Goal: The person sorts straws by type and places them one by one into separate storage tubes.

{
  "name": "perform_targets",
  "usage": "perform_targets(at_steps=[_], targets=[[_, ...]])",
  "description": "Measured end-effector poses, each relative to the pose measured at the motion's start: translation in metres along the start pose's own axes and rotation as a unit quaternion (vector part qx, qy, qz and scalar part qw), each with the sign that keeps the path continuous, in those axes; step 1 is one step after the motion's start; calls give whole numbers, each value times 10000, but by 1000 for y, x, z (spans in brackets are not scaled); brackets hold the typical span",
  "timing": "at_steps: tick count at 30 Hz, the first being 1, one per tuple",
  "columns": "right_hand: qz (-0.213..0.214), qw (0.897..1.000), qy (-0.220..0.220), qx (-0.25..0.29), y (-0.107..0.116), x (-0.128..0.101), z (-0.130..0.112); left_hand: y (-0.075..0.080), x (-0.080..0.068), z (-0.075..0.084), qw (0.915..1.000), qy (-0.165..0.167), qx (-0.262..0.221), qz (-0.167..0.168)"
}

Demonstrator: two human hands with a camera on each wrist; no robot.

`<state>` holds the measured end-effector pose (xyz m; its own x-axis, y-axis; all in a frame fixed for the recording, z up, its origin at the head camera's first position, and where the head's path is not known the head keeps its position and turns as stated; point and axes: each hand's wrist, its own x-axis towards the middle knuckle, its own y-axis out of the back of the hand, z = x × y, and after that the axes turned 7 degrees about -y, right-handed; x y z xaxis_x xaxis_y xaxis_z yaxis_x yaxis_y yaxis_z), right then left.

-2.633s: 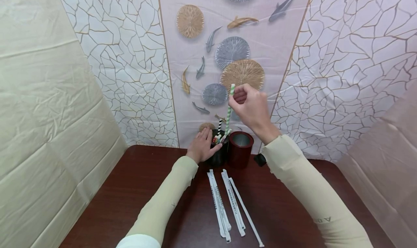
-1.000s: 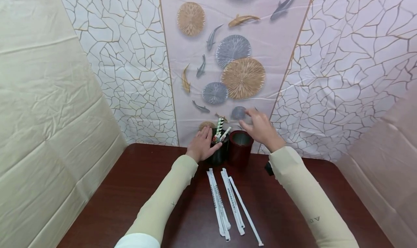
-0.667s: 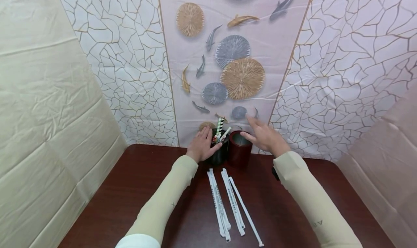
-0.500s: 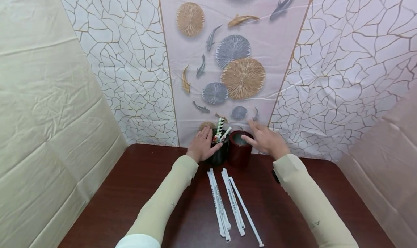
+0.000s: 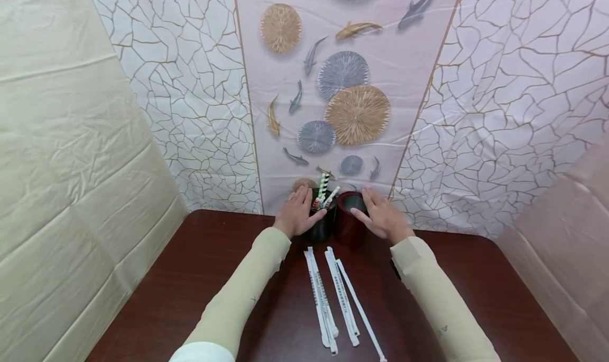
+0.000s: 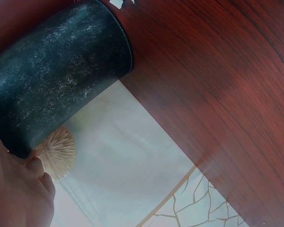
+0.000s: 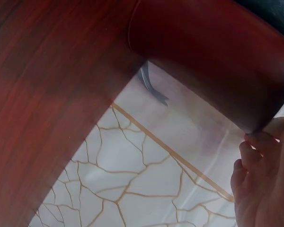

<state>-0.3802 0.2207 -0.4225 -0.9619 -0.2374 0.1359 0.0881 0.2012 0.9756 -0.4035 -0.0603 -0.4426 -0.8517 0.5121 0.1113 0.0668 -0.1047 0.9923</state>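
Two cups, both standing upright side by side at the back of the dark reddish wooden table [image 5: 209, 277], right in front of the printed backdrop [image 5: 280, 82]. The black cup [image 6: 61, 71] is the one with character: very dark, maybe a hint of green, with paler speckly patches all over its wall like worn stone (honestly looks pretty cool from the left wrist view) and a thin line running round near the base. It's got paper straws poking out, including a green-and-white striped straw [image 5: 321, 186] next to a black-and-white striped straw [image 5: 325, 182], plus a pale one [image 5: 333, 195] leaning off to the right. Its neighbour, the red cup [image 7: 217, 61], is plainer: deep maroon, smooth wall, chunky rim, greyish inside. Can't tell if their walls touch. Left hand [image 5: 296, 212] is on the outer side of the black one, fingers fairly straight and close together, thumb spread away over the front rim. Right hand [image 5: 383, 212] mirrors it on the maroon one, fingers roughly straight at the far rim, thumb apart near the opening. Closer in, several white-wrapped straws [image 5: 342, 298] lie lengthwise on the wood, dark print on some wrappers.
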Motion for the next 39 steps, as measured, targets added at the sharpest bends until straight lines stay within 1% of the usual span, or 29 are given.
perform_targets(at_steps=[7,14,24,30,36,39], targets=[[118,9999,-83,-60,-11,-1,-2,-1,-1,4,10000,-35,-15,26],[109,9997,-173,-101,-17,-3,1,1,-2,7,9999,-103,-50,20],[186,9993,-195,-253,-15,1,-4,13,-1,3,9999,-120,12,-66],[210,9992,-199,-274,-17,2,-7,19,-1,0,9998,-170,-41,-33],[194,9995,-215,-144,-20,3,-5,26,-4,2,9995,-247,-49,-193],[155,9996,-214,-112,-22,4,-6,32,-9,2,9990,-314,-66,-309]])
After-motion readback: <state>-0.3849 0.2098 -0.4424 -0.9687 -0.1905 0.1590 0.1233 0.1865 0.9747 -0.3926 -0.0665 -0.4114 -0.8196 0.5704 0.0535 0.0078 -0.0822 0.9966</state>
